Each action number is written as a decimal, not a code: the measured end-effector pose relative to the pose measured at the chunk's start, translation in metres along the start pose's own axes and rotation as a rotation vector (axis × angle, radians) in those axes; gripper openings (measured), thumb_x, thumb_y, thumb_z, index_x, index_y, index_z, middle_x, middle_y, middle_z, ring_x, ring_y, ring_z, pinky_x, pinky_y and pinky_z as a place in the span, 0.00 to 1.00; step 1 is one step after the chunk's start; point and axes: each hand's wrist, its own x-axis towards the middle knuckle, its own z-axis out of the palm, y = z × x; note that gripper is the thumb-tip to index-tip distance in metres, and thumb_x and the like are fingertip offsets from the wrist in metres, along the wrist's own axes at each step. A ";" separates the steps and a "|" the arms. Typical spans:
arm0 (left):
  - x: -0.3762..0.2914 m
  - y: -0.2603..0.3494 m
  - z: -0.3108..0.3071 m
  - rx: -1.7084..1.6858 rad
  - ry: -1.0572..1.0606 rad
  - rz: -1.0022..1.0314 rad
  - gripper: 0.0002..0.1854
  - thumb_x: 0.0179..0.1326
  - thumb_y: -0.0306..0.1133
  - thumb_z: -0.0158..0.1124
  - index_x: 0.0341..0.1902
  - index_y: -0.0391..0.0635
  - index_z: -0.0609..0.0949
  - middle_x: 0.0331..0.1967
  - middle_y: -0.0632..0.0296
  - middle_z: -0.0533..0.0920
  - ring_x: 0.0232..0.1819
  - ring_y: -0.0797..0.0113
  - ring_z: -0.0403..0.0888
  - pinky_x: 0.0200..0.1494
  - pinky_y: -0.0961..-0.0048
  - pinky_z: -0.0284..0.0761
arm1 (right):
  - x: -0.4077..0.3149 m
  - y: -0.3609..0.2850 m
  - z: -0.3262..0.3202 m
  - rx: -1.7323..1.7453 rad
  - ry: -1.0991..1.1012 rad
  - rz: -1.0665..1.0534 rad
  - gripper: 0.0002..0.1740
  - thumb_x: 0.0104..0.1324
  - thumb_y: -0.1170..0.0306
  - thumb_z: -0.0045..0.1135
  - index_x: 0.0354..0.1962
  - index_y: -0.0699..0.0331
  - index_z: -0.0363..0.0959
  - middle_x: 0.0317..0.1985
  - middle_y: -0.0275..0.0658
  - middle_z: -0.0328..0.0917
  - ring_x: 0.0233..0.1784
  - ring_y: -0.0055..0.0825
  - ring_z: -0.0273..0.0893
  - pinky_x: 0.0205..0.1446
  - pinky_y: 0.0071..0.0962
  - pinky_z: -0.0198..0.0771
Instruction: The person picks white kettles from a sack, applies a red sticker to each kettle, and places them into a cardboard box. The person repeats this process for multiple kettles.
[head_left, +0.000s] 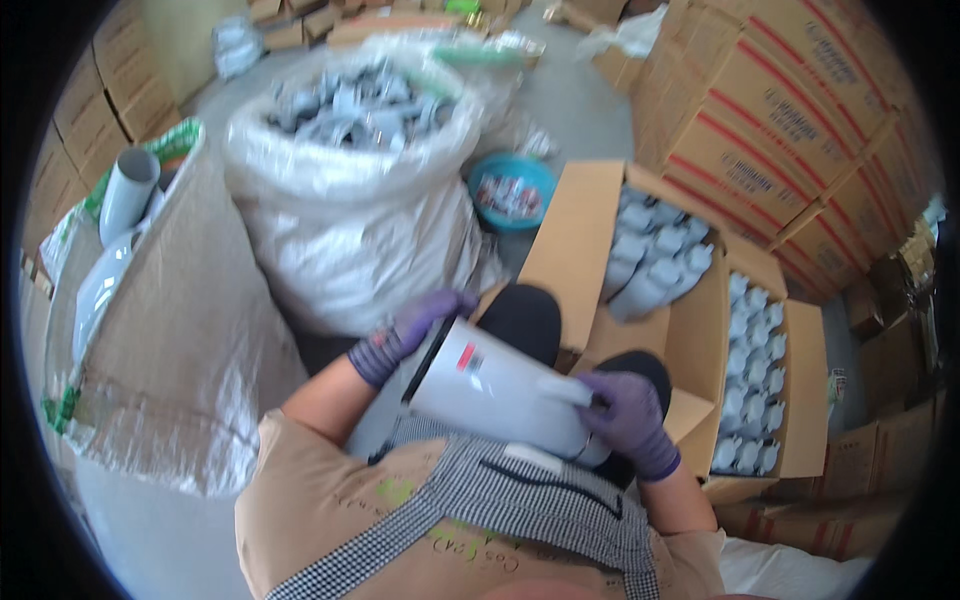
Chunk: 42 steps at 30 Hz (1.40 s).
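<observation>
A light grey plastic pipe fitting (495, 382) lies across my lap, with a red-and-white label and a black rim at its left end. My left hand (424, 322), in a purple knitted glove, is at that black-rimmed end; its fingers are partly hidden, so its hold is unclear. At the right end, my right hand (626, 412), gloved alike, closes on a small grey protruding part of the fitting. To the right stands an open cardboard box (686, 322) with grey fittings (652, 255) standing in its far part.
A big plastic sack (337, 225) of grey parts stands ahead. At left, a woven sack (195, 322) holds larger pipes (131, 195). A blue basin (514, 191) holds small packets. Another box (806, 390) of fittings is at right, by stacked cartons (780, 135).
</observation>
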 end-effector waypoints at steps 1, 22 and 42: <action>-0.013 0.007 -0.001 -0.321 -0.171 0.153 0.29 0.76 0.49 0.54 0.66 0.36 0.77 0.65 0.56 0.79 0.66 0.60 0.75 0.71 0.64 0.67 | -0.005 0.017 0.012 0.028 0.055 -0.003 0.21 0.52 0.70 0.66 0.46 0.63 0.85 0.29 0.48 0.83 0.33 0.45 0.84 0.40 0.38 0.79; -0.003 -0.020 0.014 0.575 -0.015 0.255 0.18 0.75 0.37 0.51 0.56 0.40 0.83 0.56 0.53 0.83 0.59 0.57 0.81 0.63 0.66 0.74 | -0.014 0.009 0.012 0.015 0.050 0.226 0.17 0.58 0.73 0.67 0.47 0.64 0.84 0.30 0.43 0.82 0.29 0.30 0.79 0.36 0.28 0.72; -0.024 0.077 -0.022 -1.016 0.154 0.056 0.35 0.67 0.64 0.57 0.67 0.50 0.76 0.59 0.51 0.81 0.60 0.52 0.82 0.63 0.36 0.77 | -0.041 -0.005 0.016 -0.021 0.232 0.089 0.19 0.53 0.74 0.67 0.46 0.64 0.83 0.28 0.45 0.81 0.27 0.39 0.80 0.37 0.33 0.74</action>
